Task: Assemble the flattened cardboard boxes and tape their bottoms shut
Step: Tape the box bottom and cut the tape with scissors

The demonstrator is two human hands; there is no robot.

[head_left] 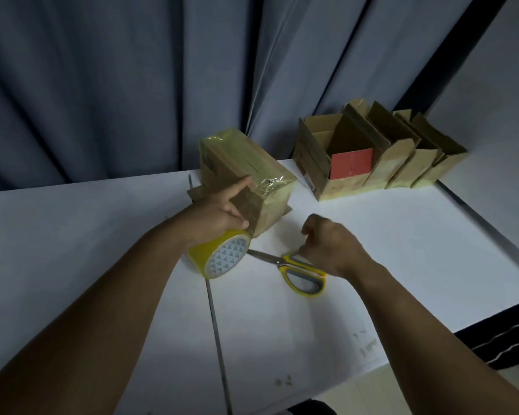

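A cardboard box (pixel 240 163) stands bottom-up at the table's back edge, with yellowish tape across its closed flaps. My left hand (pixel 216 212) leans on its near side, the index finger stretched along the tape end. The other fingers curl over a yellow tape roll (pixel 222 257), which sits under the palm and against the box. Yellow-handled scissors (pixel 300 275) lie flat on the table, blades pointing left toward the roll. My right hand (pixel 331 247) is over their upper handle with its fingers curled down onto it. The lower handle loop shows empty.
Several assembled boxes (pixel 402 163) stand open-topped in a row at the back right corner, and one holds a red card (pixel 352 163). The white table (pixel 102 235) has a seam running toward me. Its right edge drops off, and grey curtains hang behind it.
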